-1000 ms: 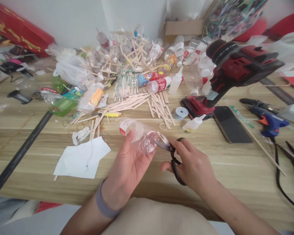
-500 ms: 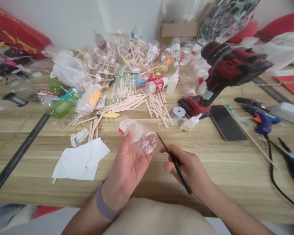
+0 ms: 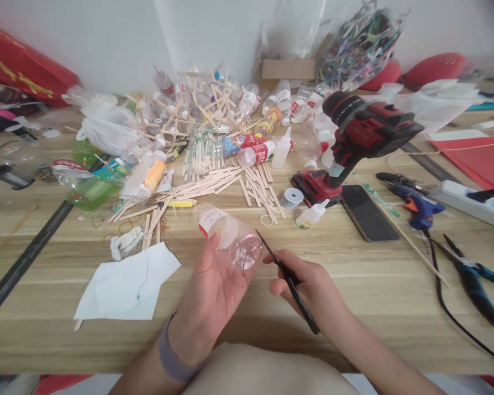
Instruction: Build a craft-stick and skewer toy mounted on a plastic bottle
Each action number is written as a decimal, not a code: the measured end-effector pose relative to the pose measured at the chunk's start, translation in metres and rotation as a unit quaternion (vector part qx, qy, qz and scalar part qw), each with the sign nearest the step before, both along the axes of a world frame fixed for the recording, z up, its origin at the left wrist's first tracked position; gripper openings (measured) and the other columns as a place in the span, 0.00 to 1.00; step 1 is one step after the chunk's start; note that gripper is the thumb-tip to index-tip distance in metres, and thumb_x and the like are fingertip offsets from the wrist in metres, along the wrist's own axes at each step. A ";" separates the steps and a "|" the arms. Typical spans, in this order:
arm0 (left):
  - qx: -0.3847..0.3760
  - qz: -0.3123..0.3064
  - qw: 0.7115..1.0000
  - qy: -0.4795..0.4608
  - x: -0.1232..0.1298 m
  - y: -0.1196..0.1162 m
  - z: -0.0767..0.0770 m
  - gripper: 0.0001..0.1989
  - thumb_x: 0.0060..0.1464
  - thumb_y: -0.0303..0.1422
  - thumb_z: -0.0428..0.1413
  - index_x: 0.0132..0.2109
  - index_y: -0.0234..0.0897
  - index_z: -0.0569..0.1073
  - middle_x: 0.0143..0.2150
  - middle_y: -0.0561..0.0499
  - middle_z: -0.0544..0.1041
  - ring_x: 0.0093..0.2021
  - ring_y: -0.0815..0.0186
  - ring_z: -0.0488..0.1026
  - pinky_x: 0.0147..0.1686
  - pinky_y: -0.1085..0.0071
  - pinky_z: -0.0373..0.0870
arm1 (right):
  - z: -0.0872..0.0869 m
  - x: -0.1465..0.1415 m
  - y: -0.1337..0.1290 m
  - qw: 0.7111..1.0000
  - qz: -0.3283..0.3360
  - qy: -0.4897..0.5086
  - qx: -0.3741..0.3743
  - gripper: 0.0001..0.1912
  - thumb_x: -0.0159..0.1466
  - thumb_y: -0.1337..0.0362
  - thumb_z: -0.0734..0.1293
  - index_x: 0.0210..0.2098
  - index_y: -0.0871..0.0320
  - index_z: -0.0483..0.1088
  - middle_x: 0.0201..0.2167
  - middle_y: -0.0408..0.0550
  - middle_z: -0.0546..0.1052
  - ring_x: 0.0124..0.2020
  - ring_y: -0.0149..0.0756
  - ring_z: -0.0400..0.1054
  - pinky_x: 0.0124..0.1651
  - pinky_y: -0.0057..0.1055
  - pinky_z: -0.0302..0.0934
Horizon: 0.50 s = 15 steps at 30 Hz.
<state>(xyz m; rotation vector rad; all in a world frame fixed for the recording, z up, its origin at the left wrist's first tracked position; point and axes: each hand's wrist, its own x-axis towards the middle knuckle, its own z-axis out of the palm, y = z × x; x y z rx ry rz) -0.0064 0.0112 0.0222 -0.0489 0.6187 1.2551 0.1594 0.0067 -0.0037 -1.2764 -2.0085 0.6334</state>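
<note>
A clear plastic bottle with a red and white label lies in my left hand, its pinkish base turned to the right. The thumb presses on its near side and the fingers pass beneath it. My right hand is closed around a black-handled tool with a thin dark blade, which looks like scissors. The blade's tip points up and left, at or close to the bottle's base; contact is hard to tell. White paper rests on the table left of my left hand.
Wooden sticks and plastic bottles pile up beyond my hands. A red drill stands at the right, near a phone, a small glue bottle and a wire spool. Farther right are a blue glue gun and pliers.
The view has shifted, so the table's items appear lower and those at the right farther left. Both hands keep their holds, with the blade still beside the bottle's base.
</note>
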 end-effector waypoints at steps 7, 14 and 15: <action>0.005 -0.003 1.000 -0.007 0.002 0.004 -0.001 0.12 0.66 0.35 0.50 0.44 0.33 0.76 0.41 0.45 0.81 0.40 0.63 0.79 0.43 0.67 0.77 | -0.002 0.004 -0.003 0.985 -0.033 -0.101 0.134 0.26 0.68 0.42 0.59 0.42 0.61 0.70 0.25 0.45 0.71 0.21 0.34 0.69 0.22 0.27 0.61; 0.019 -0.014 0.999 -0.032 0.005 -0.001 -0.004 0.14 0.66 0.36 0.50 0.43 0.32 0.77 0.40 0.44 0.81 0.41 0.63 0.79 0.44 0.68 0.77 | -0.010 0.005 -0.004 0.959 -0.088 -0.169 0.210 0.25 0.70 0.44 0.56 0.39 0.58 0.71 0.24 0.45 0.71 0.21 0.34 0.69 0.22 0.27 0.58; 0.019 -0.012 0.999 -0.031 0.005 -0.001 -0.004 0.13 0.66 0.36 0.50 0.43 0.32 0.77 0.40 0.45 0.81 0.42 0.63 0.79 0.45 0.68 0.77 | -0.010 0.006 -0.004 0.965 -0.084 -0.151 0.196 0.24 0.70 0.44 0.56 0.39 0.57 0.72 0.23 0.44 0.71 0.20 0.33 0.68 0.22 0.27 0.58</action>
